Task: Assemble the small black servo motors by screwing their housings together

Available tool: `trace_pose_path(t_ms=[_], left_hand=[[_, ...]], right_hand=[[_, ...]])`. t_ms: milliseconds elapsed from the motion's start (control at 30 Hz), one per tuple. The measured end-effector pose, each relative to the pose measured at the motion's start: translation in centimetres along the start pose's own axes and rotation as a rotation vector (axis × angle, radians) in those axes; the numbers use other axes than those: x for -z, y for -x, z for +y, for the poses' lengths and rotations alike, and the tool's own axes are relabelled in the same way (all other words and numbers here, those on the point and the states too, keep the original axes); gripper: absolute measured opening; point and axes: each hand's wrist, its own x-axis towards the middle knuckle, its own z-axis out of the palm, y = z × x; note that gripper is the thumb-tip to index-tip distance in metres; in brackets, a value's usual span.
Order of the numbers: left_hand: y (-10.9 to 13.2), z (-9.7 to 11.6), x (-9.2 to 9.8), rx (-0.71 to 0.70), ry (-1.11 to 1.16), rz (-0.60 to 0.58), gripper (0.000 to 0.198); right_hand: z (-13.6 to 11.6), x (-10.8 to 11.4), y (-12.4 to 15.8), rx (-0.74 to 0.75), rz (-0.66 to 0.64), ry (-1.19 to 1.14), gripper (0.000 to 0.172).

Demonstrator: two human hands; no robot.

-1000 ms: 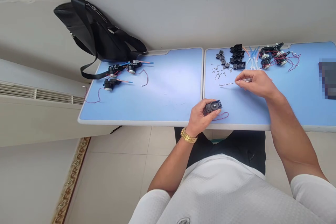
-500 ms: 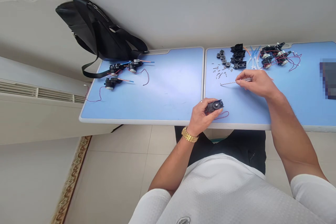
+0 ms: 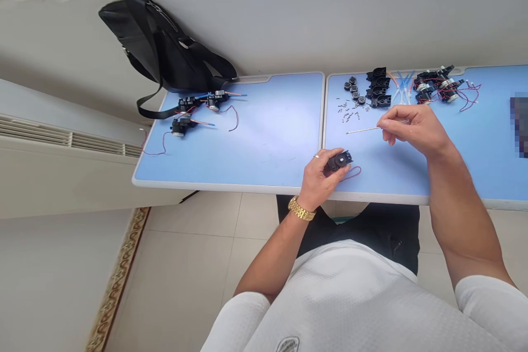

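Note:
My left hand (image 3: 319, 177) is closed around a small black motor housing (image 3: 340, 160) with a round pale centre facing up; it is held over the front of the table. A thin red wire (image 3: 353, 171) trails from it onto the blue top. In my right hand (image 3: 414, 127) a slim metal screwdriver (image 3: 363, 130) is pinched between the fingers, its shaft pointing left. Most of its handle is hidden by the hand. Beyond the tip lie scattered small screws (image 3: 348, 115), with several round black parts (image 3: 353, 88) behind them.
Several black housings (image 3: 380, 100), blue and orange strips (image 3: 402, 85) and wired motor assemblies (image 3: 449, 91) line the back right. Three more assemblies (image 3: 181, 127) lie at the left, near a black bag (image 3: 177, 55) leaning on the wall. A seam (image 3: 324, 121) divides the two tabletops.
The view has shifted slightly, so the table appears farther right. My right hand has changed its grip on the screwdriver, now covering more of the handle. My left hand still holds the housing.

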Motion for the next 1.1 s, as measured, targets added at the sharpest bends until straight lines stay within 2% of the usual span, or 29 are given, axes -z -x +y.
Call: trace_pose_path(t_ms=[267,400,1000,1100], left_hand=[[-0.23,-0.31,0.40,-0.135,0.046,-0.059,0.040],[-0.21,-0.33,0.50,-0.145,0.043,-0.077,0.039],[0.12,-0.33,0.24,-0.122,0.004,-0.021,0.045],[0.10,-0.34,0.23,-0.142,0.007,-0.017,0.042]], right_hand=[[-0.25,-0.36,0.37,-0.001,-0.098,-0.069,0.034],[0.04,-0.54,0.21,0.022,-0.171,-0.068,0.031],[-0.20,-0.38,0.30,0.014,-0.206,-0.042,0.035],[-0.29,-0.33,0.37,0.007,-0.186,-0.038,0.030]])
